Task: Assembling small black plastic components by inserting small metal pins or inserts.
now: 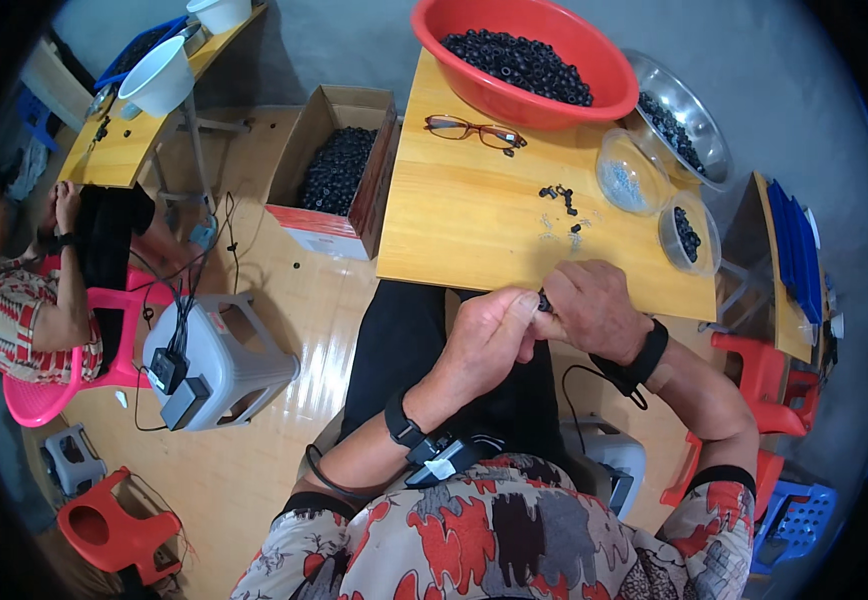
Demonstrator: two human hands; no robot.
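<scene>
My left hand (pixel 489 335) and my right hand (pixel 596 308) meet just off the near edge of the wooden table (pixel 434 225). Both are closed, and a small black plastic part (pixel 544 300) shows pinched between them. Its far side is hidden by the fingers. On the table beyond my hands lie several loose small black parts (pixel 566 200) and a scatter of tiny clear or metallic pieces (pixel 551 228). A clear bowl of bluish-silver small pieces (pixel 626 180) stands to their right, with a clear cup of black parts (pixel 687 235) nearer me.
At the table's far end sit a red basin (pixel 604 85) and a steel bowl (pixel 719 150), both holding black parts. Brown-framed glasses (pixel 474 130) lie nearby. Left on the floor are a carton (pixel 369 225) of black parts and a grey stool (pixel 224 350). Another person (pixel 39 310) sits far left.
</scene>
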